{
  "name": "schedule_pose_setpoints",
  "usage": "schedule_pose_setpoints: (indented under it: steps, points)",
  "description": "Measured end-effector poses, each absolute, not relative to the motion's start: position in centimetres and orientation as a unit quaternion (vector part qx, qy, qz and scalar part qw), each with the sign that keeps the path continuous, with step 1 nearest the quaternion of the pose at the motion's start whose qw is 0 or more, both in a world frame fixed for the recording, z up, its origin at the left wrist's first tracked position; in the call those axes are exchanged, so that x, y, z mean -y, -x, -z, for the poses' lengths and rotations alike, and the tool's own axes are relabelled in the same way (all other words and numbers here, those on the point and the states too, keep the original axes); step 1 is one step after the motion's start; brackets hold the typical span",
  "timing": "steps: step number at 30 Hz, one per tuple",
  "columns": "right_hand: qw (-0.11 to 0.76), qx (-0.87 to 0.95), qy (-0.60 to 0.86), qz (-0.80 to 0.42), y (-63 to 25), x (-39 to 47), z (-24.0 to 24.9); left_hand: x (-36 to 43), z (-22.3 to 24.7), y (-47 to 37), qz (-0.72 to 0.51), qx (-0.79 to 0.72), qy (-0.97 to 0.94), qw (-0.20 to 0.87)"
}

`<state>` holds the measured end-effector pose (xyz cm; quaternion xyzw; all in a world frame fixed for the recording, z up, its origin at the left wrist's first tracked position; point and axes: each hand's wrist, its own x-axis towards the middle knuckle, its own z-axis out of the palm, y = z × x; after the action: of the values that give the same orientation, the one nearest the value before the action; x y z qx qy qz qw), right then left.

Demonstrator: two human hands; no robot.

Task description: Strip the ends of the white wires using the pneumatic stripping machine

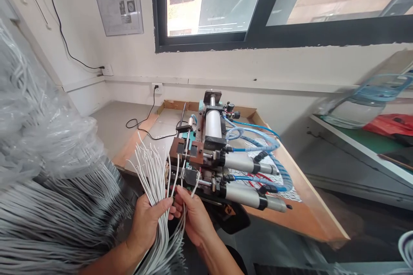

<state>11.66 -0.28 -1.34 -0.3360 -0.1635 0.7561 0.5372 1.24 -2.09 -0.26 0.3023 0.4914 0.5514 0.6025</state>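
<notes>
My left hand [150, 219] is closed around a bundle of thin white cables [151, 176], whose loose ends fan out above the fist. Beside it, my right hand [192, 212] pinches a few of the same cables between thumb and fingers, with their ends pointing up. Just beyond both hands stands a pneumatic machine [187, 150] with brown blocks at its front and silver cylinders [247, 195] to the right. Some cable ends in front of the machine overlap its blocks; whether they touch I cannot tell. Below the hands the cables hang down in a loose curve.
A large pile of grey cables [58, 219] under clear plastic [41, 111] fills the left side. Blue air hoses [280, 171] loop over the wooden-edged table [309, 219]. At the right, a shelf [355, 137] holds a water jug [358, 103] and a red bag [392, 125].
</notes>
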Motion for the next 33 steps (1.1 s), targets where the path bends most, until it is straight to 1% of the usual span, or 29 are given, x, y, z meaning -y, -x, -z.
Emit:
schedule_pose_setpoints:
  steps: [2, 3, 8, 11, 21, 28, 30, 33]
  points:
    - [0.520, 0.184, 0.325, -0.768, -11.5, 0.5, 1.2, 2.1, 0.2, -1.3, -0.550, -0.480, -0.314, 0.607]
    - [0.525, 0.193, 0.332, -0.760, -11.4, 0.7, 1.1, 2.1, 0.2, -1.3, -0.552, -0.478, -0.322, 0.602]
    - [0.615, 0.204, 0.390, -0.654, -11.4, 1.3, 1.6, 2.0, 0.0, -1.1, -0.571, -0.483, -0.361, 0.558]
    - [0.632, 0.183, 0.401, -0.637, -11.5, 1.3, 1.9, 2.0, 0.0, -1.0, -0.565, -0.498, -0.338, 0.564]
    - [0.601, 0.139, 0.403, -0.676, -11.9, -0.1, 1.7, 2.0, -0.2, -1.2, -0.554, -0.520, -0.290, 0.582]
    - [0.556, 0.166, 0.317, -0.750, -11.3, 0.3, 1.9, 2.2, 0.4, -1.2, -0.548, -0.510, -0.323, 0.579]
    - [0.554, 0.188, 0.325, -0.743, -11.2, 0.7, 1.7, 2.2, 0.4, -1.3, -0.541, -0.512, -0.333, 0.579]
    - [0.604, 0.207, 0.367, -0.677, -11.2, 1.2, 1.5, 2.1, 0.2, -1.4, -0.541, -0.505, -0.339, 0.581]
